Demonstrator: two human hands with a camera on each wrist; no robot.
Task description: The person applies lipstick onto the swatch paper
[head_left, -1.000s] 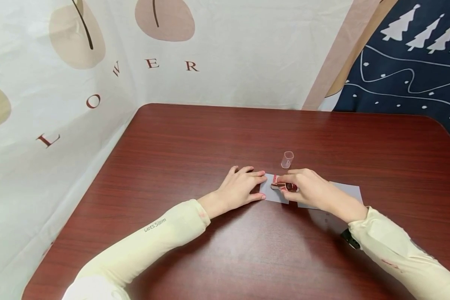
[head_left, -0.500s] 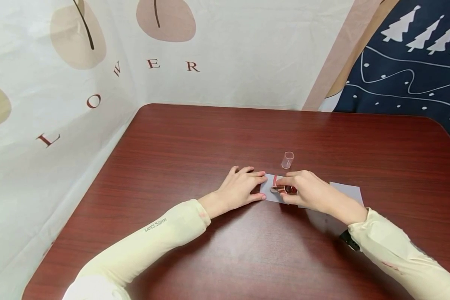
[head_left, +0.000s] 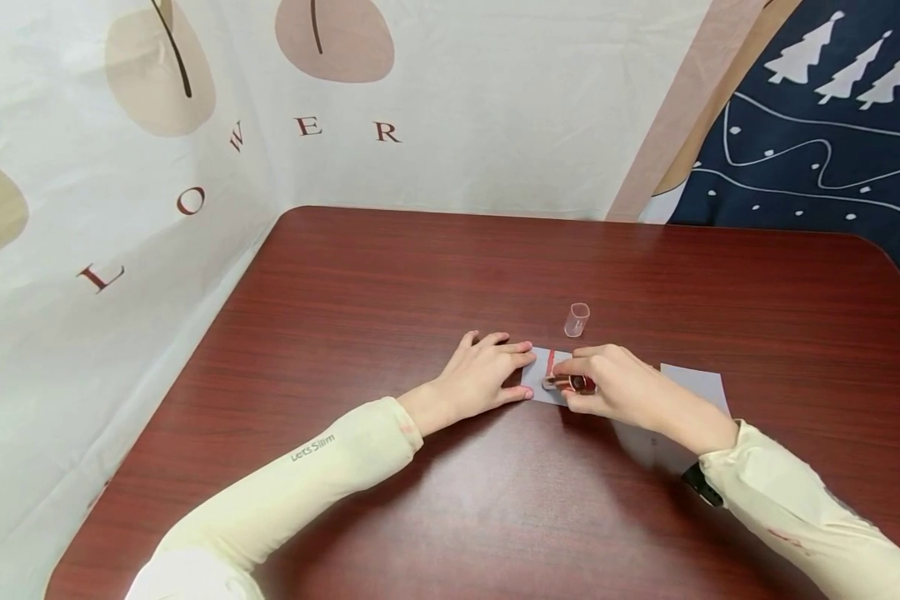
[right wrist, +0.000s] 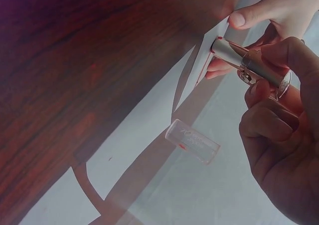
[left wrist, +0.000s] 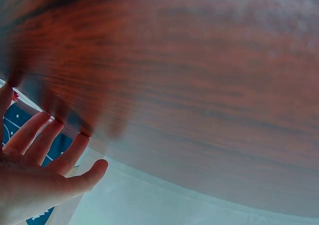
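My right hand point(head_left: 615, 383) pinches a lipstick point(right wrist: 230, 53) with a silver and rose-gold tube between thumb and fingers. Its tip is at a small pale card point(head_left: 536, 377), where a red streak point(head_left: 551, 362) runs from the far edge toward the tip. Fingers spread, my left hand point(head_left: 483, 375) rests on the table with index finger and thumb at the card's left edge. A clear cap point(head_left: 577, 320) stands just beyond the right hand; the right wrist view also shows the cap point(right wrist: 192, 142). The right hand hides the card's right part.
Another pale sheet point(head_left: 697, 385) lies to the right, partly under the right forearm. The dark red wooden table point(head_left: 390, 275) reaches back to a white printed cloth point(head_left: 510, 108) and a navy cloth point(head_left: 810, 150) with white trees.
My right hand has drawn the lipstick slightly toward me, and the red streak on the card has grown longer. The left hand stays in place.
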